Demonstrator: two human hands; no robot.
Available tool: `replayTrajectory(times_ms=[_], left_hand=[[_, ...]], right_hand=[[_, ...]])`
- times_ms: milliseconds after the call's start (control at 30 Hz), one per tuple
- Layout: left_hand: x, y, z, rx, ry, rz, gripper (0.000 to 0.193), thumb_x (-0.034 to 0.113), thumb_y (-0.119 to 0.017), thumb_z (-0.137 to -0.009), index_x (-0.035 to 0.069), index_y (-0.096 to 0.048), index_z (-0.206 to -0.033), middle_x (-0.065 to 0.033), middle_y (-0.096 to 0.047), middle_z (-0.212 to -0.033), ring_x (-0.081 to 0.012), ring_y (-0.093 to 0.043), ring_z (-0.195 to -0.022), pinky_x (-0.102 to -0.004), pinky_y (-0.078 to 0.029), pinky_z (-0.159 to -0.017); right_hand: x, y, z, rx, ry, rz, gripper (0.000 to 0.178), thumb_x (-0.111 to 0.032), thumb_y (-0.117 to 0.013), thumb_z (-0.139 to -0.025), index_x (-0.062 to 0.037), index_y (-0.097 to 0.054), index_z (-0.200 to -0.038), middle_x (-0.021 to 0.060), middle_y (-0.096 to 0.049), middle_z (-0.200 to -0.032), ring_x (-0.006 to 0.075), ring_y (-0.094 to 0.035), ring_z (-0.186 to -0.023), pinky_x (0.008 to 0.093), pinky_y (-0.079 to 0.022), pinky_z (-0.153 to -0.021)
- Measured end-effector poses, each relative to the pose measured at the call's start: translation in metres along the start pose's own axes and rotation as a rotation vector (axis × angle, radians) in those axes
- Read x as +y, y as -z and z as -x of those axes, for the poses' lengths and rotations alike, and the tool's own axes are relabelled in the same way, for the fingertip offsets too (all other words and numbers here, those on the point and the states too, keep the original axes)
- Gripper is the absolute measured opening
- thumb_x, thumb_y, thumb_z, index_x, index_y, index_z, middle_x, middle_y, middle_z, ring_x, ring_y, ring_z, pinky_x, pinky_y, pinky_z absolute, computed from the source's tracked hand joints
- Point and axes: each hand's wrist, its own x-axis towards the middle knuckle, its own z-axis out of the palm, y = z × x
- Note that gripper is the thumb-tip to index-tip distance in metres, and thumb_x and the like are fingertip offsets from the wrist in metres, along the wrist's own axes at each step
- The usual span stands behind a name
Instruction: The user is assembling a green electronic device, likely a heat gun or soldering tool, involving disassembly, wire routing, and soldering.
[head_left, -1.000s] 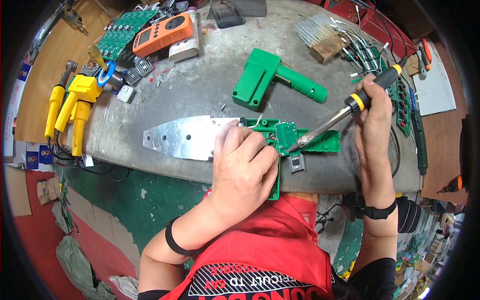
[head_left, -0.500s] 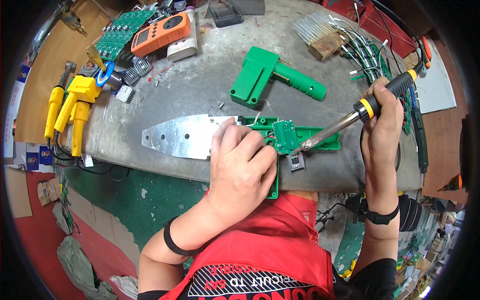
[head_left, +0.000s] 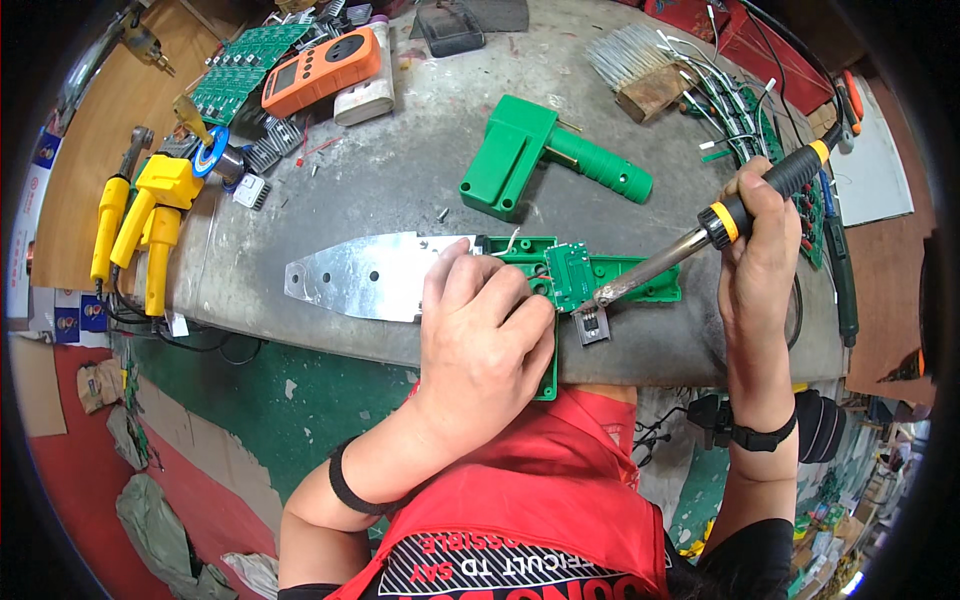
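My right hand (head_left: 757, 240) grips a soldering iron (head_left: 660, 265) by its black handle with yellow bands. The iron slants down to the left, its tip at the lower edge of a small green circuit board (head_left: 572, 275). That board lies over an open green housing half (head_left: 640, 268), and a component on a metal heat sink (head_left: 592, 328) sticks out below it. My left hand (head_left: 485, 330), fingers curled, holds the housing where a pointed silver metal plate (head_left: 350, 275) with holes joins it. Its fingertips are partly hidden. A short white wire stands up beside the fingers.
Beyond my hands lies a closed green pistol-shaped housing (head_left: 550, 155). An orange multimeter (head_left: 325, 70), green circuit boards (head_left: 245, 65), a solder spool (head_left: 222, 155) and yellow-handled tools (head_left: 155, 220) crowd the left. Metal rods on a wooden block (head_left: 650, 95) and white wires (head_left: 735, 110) stand at the back right.
The iron and my right hand have shifted slightly left and down, and the tip still meets the board's lower edge. The heat sink component has tilted a little. My left hand has barely moved.
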Motion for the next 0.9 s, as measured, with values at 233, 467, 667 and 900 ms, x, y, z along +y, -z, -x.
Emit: replayTrajectory(times_ms=[233, 467, 667, 900], left_hand=[[0.002, 0.001, 0.000, 0.009, 0.019, -0.030, 0.021, 0.003, -0.074, -0.061, 0.008, -0.063, -0.078, -0.0056, -0.053, -0.079, -0.0279, -0.053, -0.088, -0.0498, -0.040, -0.093], [-0.005, 0.023, -0.003, 0.125, 0.003, 0.007, 0.017, 0.000, -0.072, -0.067, 0.005, -0.064, -0.082, -0.0084, -0.058, -0.081, -0.0292, -0.058, -0.083, -0.0473, -0.045, -0.087], [-0.024, 0.014, -0.017, 0.169, 0.189, 0.088, 0.016, 0.007, -0.073, -0.074, 0.003, -0.067, -0.088, -0.0117, -0.065, -0.090, -0.0275, -0.060, -0.089, -0.0362, -0.045, -0.083], [-0.026, 0.017, -0.015, 0.048, 0.188, 0.275, 0.018, 0.003, -0.073, -0.074, 0.003, -0.070, -0.091, -0.0086, -0.066, -0.083, -0.0229, -0.061, -0.084, -0.0338, -0.046, -0.078]], right_hand=[[0.000, -0.002, 0.000, 0.017, -0.009, 0.023, 0.022, -0.026, -0.053, -0.091, -0.0067, -0.051, -0.081, -0.0046, -0.041, -0.066, 0.0012, -0.026, -0.047, 0.0196, -0.021, -0.043], [-0.004, 0.001, 0.000, 0.075, 0.004, 0.015, 0.021, -0.026, -0.053, -0.091, -0.0057, -0.054, -0.085, -0.0033, -0.045, -0.070, 0.0010, -0.027, -0.046, 0.0189, -0.020, -0.041], [-0.001, -0.001, -0.003, 0.110, 0.003, -0.006, 0.019, -0.024, -0.053, -0.091, -0.0056, -0.055, -0.087, -0.0029, -0.047, -0.072, 0.0010, -0.028, -0.046, 0.0188, -0.020, -0.042], [-0.001, 0.006, -0.002, 0.017, -0.020, -0.017, 0.019, -0.026, -0.060, -0.086, -0.0078, -0.057, -0.090, -0.0044, -0.045, -0.074, 0.0023, -0.034, -0.055, 0.0193, -0.024, -0.047]])
